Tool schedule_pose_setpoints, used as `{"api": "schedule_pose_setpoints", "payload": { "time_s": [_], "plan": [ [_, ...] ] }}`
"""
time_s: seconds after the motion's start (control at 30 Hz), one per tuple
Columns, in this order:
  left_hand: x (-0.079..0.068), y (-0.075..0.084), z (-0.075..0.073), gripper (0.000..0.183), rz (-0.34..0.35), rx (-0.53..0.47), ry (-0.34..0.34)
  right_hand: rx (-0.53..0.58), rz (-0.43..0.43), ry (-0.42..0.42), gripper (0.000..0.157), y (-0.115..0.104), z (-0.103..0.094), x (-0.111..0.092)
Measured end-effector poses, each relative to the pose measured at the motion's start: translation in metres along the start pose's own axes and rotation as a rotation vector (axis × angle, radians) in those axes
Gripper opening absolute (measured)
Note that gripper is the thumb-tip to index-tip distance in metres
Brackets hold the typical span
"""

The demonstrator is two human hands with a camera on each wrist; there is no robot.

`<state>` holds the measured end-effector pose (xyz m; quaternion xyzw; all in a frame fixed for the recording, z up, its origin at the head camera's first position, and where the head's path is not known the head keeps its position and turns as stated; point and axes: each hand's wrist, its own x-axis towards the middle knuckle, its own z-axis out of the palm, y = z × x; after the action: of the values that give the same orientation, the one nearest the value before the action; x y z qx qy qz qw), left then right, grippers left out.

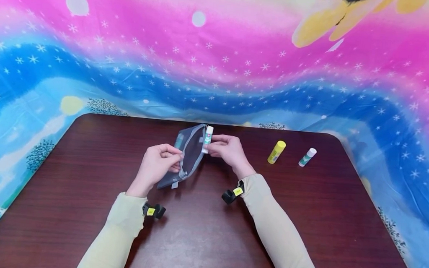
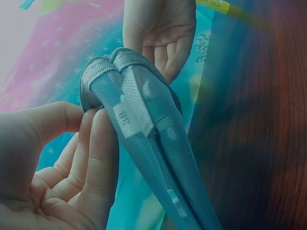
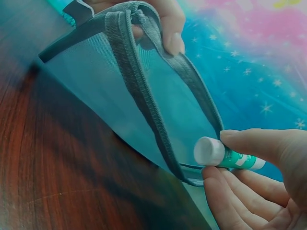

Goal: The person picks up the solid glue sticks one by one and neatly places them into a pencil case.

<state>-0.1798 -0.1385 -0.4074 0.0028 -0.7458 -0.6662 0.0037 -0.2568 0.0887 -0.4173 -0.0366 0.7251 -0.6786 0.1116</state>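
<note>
A grey mesh zipper pouch (image 1: 192,149) stands tilted above the table with its mouth spread wide. My left hand (image 1: 159,161) pinches the near zipper edge between thumb and fingers. Between the thumb and fingers of my right hand (image 1: 230,150) is a glue stick (image 1: 208,137) with a white cap and a green-and-white label. It is right at the pouch's far rim, its end overlapping the opening in the right wrist view. Through the mesh, a green-and-white item (image 1: 179,140) shows inside the pouch. A white tag (image 2: 129,120) marked 38 is on the pouch's end.
To the right, a yellow glue stick (image 1: 276,152) and a smaller white-and-green glue stick (image 1: 307,157) stand on the dark red-brown table (image 1: 191,241). A colourful snowflake-patterned cloth (image 1: 219,67) hangs behind the table's far edge and round its sides.
</note>
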Motion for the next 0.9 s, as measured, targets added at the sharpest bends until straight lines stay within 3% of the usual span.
{"api": "schedule_pose_setpoints", "payload": {
  "time_s": [0.23, 0.9],
  "plan": [
    [-0.001, 0.001, 0.001, 0.015, -0.013, 0.007, 0.003, -0.013, 0.054, 0.004, 0.046, 0.004, 0.003, 0.001],
    [0.000, 0.000, 0.000, 0.016, -0.006, 0.008, -0.003, -0.035, 0.069, -0.001, 0.046, 0.005, 0.013, 0.004]
  ]
}}
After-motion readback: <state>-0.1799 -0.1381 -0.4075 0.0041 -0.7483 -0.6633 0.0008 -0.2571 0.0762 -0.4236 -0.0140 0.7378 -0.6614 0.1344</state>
